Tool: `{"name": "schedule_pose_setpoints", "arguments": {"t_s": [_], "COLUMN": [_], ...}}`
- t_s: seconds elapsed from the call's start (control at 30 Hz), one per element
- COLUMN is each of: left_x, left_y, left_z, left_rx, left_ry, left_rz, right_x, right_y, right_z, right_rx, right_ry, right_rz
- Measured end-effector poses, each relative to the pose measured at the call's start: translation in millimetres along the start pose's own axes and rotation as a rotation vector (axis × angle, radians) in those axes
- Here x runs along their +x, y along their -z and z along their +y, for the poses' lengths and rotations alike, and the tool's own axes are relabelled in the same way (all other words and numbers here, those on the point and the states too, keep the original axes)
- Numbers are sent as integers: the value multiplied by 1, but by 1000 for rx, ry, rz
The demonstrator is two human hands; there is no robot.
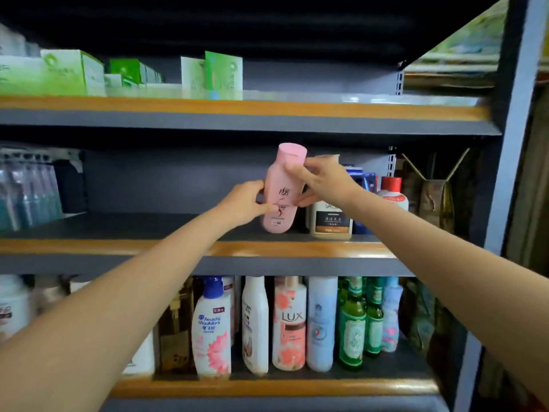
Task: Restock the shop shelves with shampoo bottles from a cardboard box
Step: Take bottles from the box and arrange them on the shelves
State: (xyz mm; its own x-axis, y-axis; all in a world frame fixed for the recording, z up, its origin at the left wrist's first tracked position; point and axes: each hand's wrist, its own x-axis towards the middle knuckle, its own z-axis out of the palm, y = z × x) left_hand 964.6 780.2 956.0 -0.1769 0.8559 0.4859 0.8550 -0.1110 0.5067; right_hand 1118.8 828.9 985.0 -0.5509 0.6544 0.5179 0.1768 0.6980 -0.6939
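Both hands reach to the middle shelf (297, 250), the left hand (244, 205) pinching the lower side of a pink shampoo bottle (282, 193) and the right hand (325, 181) gripping just under its cap. That bottle tilts right, its base at the shelf, just left of a white bottle (330, 220)

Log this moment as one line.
both hands on pink bottle | left hand low, right hand near cap | tilted on middle shelf

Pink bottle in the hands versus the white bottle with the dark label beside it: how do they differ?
The pink bottle is tilted and held by both the left hand and right hand; the white bottle stands upright, untouched. The pink bottle looks slimmer with a pink cap; the white bottle looks squatter. Both are on the middle shelf.
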Motion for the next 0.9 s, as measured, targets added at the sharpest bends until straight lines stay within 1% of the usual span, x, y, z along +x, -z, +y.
{"name": "schedule_pose_setpoints", "arguments": {"t_s": [0.07,0.2,0.33,0.4,0.53,0.63,0.7,0.73,0.83,0.9], "left_x": [10,35,56,63,78,87,96,100,108,112], "left_y": [-5,-12,-20,-27,-38,-44,-51,-54,-65,-68], "left_z": [-5,-16,-26,-29,-31,-29,-32,-33,-39,-44], "left_rx": [-18,-159,-278,-330,-395,-382,-370,-412,-669,-739], "left_ry": [47,142,204,229,249,267,305,345,454,486], "left_rz": [-26,-73,-124,-133,-161,-140,-88,-53,23,35], "right_x": [14,45,71,80,88,90,91,91,93,92], "right_y": [-5,-19,-31,-37,-51,-61,-67,-69,-74,-75], "right_z": [1,1,12,21,40,54,61,64,72,75], "right_rx": [-40,-195,-234,-200,-233,-173,-116,-120,-152,-155], "right_ry": [-53,-149,-274,-338,-405,-454,-473,-475,-464,-458], "right_rz": [5,13,32,43,50,56,65,65,60,57]}}
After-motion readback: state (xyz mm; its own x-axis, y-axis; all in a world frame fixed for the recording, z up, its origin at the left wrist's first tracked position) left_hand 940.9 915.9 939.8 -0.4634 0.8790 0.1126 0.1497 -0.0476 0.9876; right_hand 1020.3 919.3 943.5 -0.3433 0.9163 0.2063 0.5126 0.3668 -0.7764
